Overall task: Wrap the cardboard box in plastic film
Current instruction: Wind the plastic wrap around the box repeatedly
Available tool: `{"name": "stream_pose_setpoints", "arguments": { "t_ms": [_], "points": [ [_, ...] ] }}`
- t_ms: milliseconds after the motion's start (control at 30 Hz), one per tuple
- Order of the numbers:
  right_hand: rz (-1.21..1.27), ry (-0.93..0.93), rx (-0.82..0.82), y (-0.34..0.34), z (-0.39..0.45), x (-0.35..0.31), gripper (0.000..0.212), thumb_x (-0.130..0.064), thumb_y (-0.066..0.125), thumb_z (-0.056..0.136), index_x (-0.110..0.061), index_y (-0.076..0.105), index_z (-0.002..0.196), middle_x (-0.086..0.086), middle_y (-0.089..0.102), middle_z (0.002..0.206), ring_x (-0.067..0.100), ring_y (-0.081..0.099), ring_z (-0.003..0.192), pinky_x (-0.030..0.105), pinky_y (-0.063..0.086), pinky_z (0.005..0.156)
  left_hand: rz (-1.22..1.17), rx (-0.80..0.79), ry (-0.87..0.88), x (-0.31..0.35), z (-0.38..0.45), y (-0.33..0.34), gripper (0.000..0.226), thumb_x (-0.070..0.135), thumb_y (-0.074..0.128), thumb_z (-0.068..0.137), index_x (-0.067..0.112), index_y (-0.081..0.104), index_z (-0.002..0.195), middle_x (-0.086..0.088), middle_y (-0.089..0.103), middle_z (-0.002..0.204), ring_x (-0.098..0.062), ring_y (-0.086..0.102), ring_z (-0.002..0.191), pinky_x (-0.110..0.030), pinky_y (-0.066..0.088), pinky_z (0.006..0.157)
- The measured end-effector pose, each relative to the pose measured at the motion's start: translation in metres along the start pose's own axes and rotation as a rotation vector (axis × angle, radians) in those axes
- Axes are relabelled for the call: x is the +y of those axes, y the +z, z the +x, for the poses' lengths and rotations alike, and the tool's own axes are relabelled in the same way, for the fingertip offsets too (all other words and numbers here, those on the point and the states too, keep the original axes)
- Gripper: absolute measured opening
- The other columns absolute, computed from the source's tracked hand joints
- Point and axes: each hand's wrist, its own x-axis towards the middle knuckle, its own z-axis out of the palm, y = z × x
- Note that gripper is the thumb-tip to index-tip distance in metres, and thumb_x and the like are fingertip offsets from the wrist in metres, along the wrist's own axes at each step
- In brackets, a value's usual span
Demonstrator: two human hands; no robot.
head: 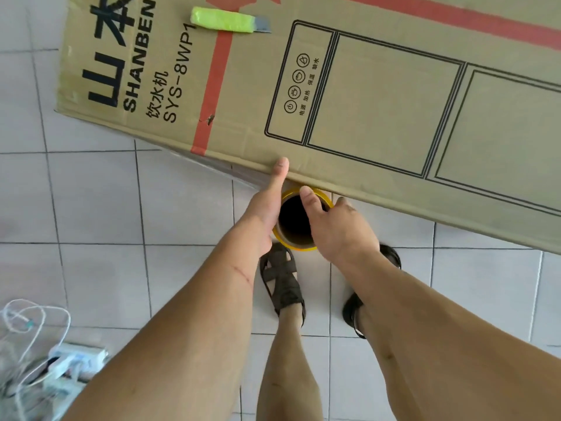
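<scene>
The cardboard box (pixel 349 95) lies flat, its broad printed face up, filling the frame from about ten o'clock across to three o'clock. Its long axis runs from upper left down to lower right, and its near long edge cuts diagonally just above the hands. Tucked against that edge, at the centre of the frame, stands the roll of plastic film (pixel 299 221), seen end-on: a yellow-rimmed tube with a dark hollow core, its axis pointing roughly up at the camera, so across the box's length.

The left hand (pixel 267 208) cups the roll's nine-o'clock side, fingers hidden behind it, thumb stretched up to twelve o'clock and pressing on the box's edge. The right hand (pixel 337 229) sits at the roll's three-o'clock side, thumb hooked over the rim into the core; whether its other fingers close on the roll I cannot tell.

Both hands are equally near; the box lies straight ahead of them at twelve o'clock. I see no film on the box, so the wrap likely has to start here.

A green-handled utility knife (pixel 226 21) rests on the box at eleven o'clock. Sandalled feet (pixel 283 282) stand on the tiled floor (pixel 91 202) at six o'clock, cables (pixel 36 344) at eight o'clock.
</scene>
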Motion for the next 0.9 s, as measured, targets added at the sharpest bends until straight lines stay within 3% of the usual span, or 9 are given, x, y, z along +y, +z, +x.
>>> {"name": "stream_pose_setpoints", "arguments": {
  "t_ms": [67,133,267,333,433,567,667,767,900],
  "points": [
    [0.216,0.001,-0.108,0.003,0.003,0.009,0.089,-0.081,0.020,0.086,-0.009,0.045,0.131,0.013,0.062,0.113,0.034,0.067,0.100,0.046,0.054,0.087,-0.020,-0.015,0.015,0.001,0.002,0.003,0.119,0.105,0.066,0.059,0.020,0.066,0.143,-0.011,0.080,0.127,-0.034,0.074,0.122,-0.056,0.055,0.115],
    [0.359,0.018,-0.149,0.002,0.004,0.012,0.085,-0.082,0.023,0.086,-0.009,0.049,0.123,0.013,0.064,0.108,0.033,0.072,0.083,0.042,0.061,0.073,-0.029,-0.079,-0.028,-0.002,0.002,0.003,0.135,0.110,0.065,0.043,0.018,0.068,0.142,-0.014,0.082,0.122,-0.037,0.076,0.120,-0.058,0.056,0.113],
    [0.057,-0.020,-0.048,-0.008,0.003,0.011,0.091,-0.085,0.020,0.084,-0.006,0.048,0.121,0.013,0.064,0.110,0.035,0.065,0.100,0.047,0.053,0.087,-0.064,-0.137,-0.091,-0.012,-0.001,0.009,0.122,0.109,0.042,0.069,0.014,0.070,0.140,-0.016,0.081,0.125,-0.035,0.074,0.124,-0.057,0.054,0.116],
    [-0.080,-0.012,0.032,-0.015,0.002,0.012,0.086,-0.080,0.018,0.088,-0.007,0.046,0.125,0.013,0.063,0.112,0.034,0.061,0.106,0.045,0.050,0.089,-0.040,-0.119,-0.082,-0.014,-0.004,0.017,0.122,0.109,0.045,0.063,0.017,0.069,0.141,-0.013,0.081,0.127,-0.034,0.073,0.126,-0.057,0.052,0.118],
    [0.007,-0.068,-0.030,-0.014,0.002,0.017,0.079,-0.075,0.016,0.092,-0.016,0.042,0.139,0.019,0.056,0.125,0.039,0.057,0.112,0.049,0.049,0.094,0.006,0.002,0.006,-0.011,-0.004,0.025,0.095,0.097,0.059,0.077,0.019,0.070,0.130,-0.009,0.081,0.120,-0.031,0.074,0.119,-0.053,0.054,0.115],
    [0.292,0.066,-0.138,-0.021,0.004,0.023,0.087,-0.080,0.019,0.088,-0.009,0.053,0.124,0.015,0.062,0.112,0.036,0.068,0.088,0.043,0.059,0.081,-0.009,-0.057,-0.034,-0.009,-0.006,0.026,0.109,0.097,0.062,0.061,0.018,0.071,0.135,-0.011,0.084,0.117,-0.035,0.077,0.117,-0.054,0.056,0.113],
    [0.085,-0.032,-0.071,-0.025,0.005,0.023,0.082,-0.072,0.020,0.095,-0.005,0.057,0.124,0.020,0.065,0.116,0.039,0.064,0.104,0.042,0.051,0.084,-0.072,-0.118,-0.068,-0.014,-0.010,0.028,0.118,0.105,0.052,0.068,0.013,0.069,0.139,-0.014,0.083,0.120,-0.032,0.078,0.118,-0.051,0.057,0.114],
    [-0.115,0.030,0.025,-0.027,0.004,0.020,0.086,-0.078,0.017,0.090,-0.009,0.052,0.127,0.012,0.064,0.118,0.031,0.059,0.103,0.037,0.041,0.081,-0.067,-0.134,-0.074,-0.020,-0.016,0.034,0.133,0.110,0.049,0.052,0.014,0.068,0.143,-0.013,0.081,0.127,-0.031,0.075,0.124,-0.053,0.054,0.117],
    [0.046,-0.018,-0.020,-0.019,0.008,0.042,0.085,-0.080,0.020,0.089,-0.009,0.046,0.130,0.012,0.061,0.120,0.032,0.059,0.110,0.040,0.047,0.091,0.046,0.011,-0.006,-0.017,-0.013,0.043,0.127,0.104,0.056,0.051,0.019,0.064,0.146,-0.009,0.074,0.139,-0.034,0.066,0.134,-0.060,0.046,0.122]
  ]
}}
